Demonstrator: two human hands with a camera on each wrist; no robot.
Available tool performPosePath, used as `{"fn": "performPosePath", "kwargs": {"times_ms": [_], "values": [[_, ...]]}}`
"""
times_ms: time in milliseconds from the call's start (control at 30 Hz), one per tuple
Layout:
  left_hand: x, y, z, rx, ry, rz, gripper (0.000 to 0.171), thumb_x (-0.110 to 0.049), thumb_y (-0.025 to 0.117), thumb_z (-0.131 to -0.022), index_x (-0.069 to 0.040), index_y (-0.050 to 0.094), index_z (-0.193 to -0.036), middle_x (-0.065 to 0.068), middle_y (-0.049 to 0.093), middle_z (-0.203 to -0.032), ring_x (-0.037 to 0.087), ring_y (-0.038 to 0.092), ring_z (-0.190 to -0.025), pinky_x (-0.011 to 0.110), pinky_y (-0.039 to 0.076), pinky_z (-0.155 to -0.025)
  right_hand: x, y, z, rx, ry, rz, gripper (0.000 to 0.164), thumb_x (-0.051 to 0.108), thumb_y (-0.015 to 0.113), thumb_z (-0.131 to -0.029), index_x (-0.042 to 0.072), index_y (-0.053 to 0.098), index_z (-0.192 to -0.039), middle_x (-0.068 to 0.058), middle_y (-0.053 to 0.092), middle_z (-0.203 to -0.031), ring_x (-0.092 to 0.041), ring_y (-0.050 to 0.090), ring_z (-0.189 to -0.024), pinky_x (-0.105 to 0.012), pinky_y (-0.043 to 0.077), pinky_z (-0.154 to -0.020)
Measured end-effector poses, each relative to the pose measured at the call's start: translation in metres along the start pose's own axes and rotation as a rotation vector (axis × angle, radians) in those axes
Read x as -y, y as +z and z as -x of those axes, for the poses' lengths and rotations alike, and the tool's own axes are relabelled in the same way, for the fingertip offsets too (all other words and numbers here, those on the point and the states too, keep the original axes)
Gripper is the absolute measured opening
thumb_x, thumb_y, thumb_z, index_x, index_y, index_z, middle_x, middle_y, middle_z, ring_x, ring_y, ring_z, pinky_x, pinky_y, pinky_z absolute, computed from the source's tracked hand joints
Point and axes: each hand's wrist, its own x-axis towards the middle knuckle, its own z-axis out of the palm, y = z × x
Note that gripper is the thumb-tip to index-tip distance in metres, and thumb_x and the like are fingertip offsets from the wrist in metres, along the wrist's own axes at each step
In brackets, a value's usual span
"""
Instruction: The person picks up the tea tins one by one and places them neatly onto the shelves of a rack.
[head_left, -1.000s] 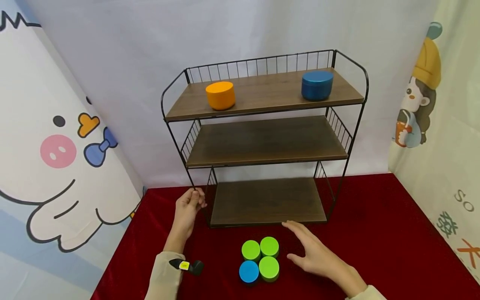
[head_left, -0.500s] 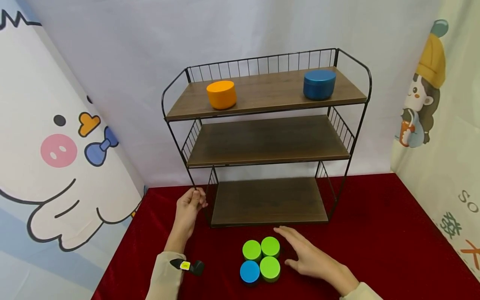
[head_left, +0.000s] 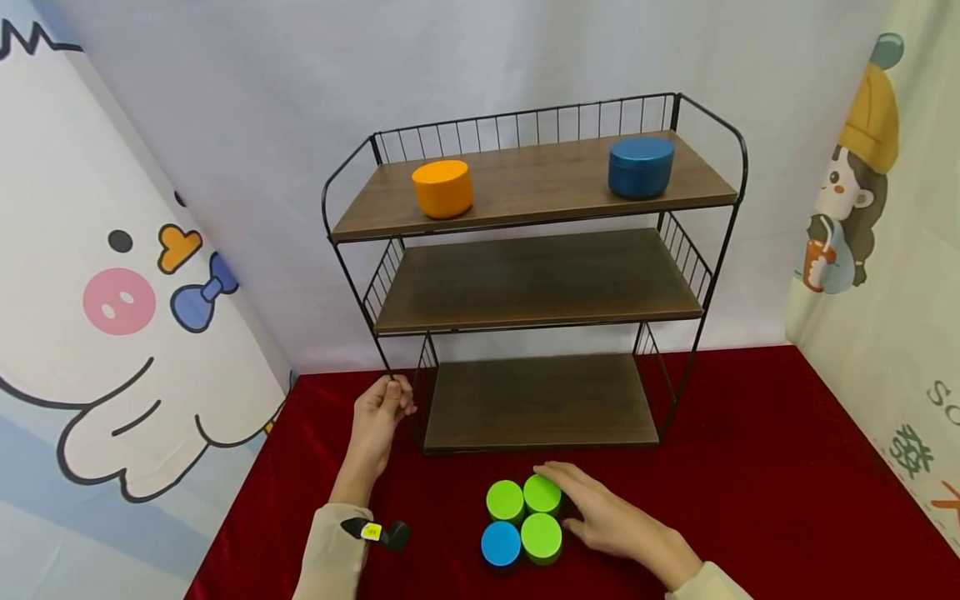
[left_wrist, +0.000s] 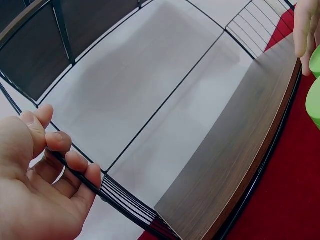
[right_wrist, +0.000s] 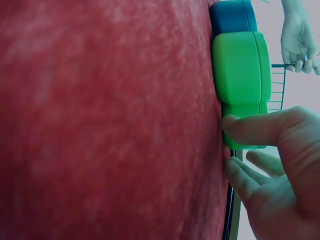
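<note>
Left hand (head_left: 377, 416) grips the rack (head_left: 540, 279) by its left post (head_left: 381, 353); right hand (head_left: 602, 515), thumb and fingers parted, brackets the far-right green tin (head_left: 539, 497), contact unclear. Tin stands upright, axis vertical, on red cloth (head_left: 757, 467) nearside.

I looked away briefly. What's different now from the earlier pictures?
The right-hand grip moved leftward and slightly back toward the person, now beside the rear-right green container; whether it touches is unclear. Nothing was lifted or let go. As before, the left-hand grip holds the rack, and the blue container, orange container, dark blue container and other green ones stay put.
</note>
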Motion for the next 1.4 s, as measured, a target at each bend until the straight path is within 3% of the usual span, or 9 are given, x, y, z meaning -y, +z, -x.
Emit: {"fn": "performPosePath", "kwargs": {"times_ms": [467,733,1400], "values": [[-0.001,0.000,0.000,-0.013,-0.002,0.001,0.032,-0.023,0.040,-0.109,0.004,0.053,-0.099,0.002,0.049,-0.079,0.014,0.053,-0.079,0.028,0.053,-0.079,0.004,0.003,-0.010,0.012,-0.040,0.029,0.066,-0.014,0.065,-0.089,0.004,0.047,-0.150,-0.019,0.049,-0.150,-0.036,0.052,-0.137,-0.049,0.050,-0.106],[-0.002,0.000,0.001,-0.012,-0.001,0.009,0.030,-0.024,0.041,-0.109,0.001,0.054,-0.098,0.001,0.049,-0.078,0.014,0.052,-0.078,0.027,0.053,-0.079,0.005,0.000,-0.014,-0.003,-0.035,0.009,0.059,-0.008,0.070,-0.091,0.004,0.052,-0.145,-0.013,0.056,-0.142,-0.030,0.058,-0.129,-0.043,0.054,-0.103],[0.001,-0.001,-0.001,0.005,0.003,-0.008,0.036,-0.028,0.041,-0.107,0.005,0.054,-0.099,0.002,0.049,-0.079,0.014,0.053,-0.079,0.028,0.053,-0.080,-0.007,-0.007,-0.006,-0.063,0.047,-0.014,0.059,0.004,0.080,-0.087,0.004,0.057,-0.141,-0.007,0.060,-0.128,-0.024,0.063,-0.114,-0.036,0.057,-0.093]]}}
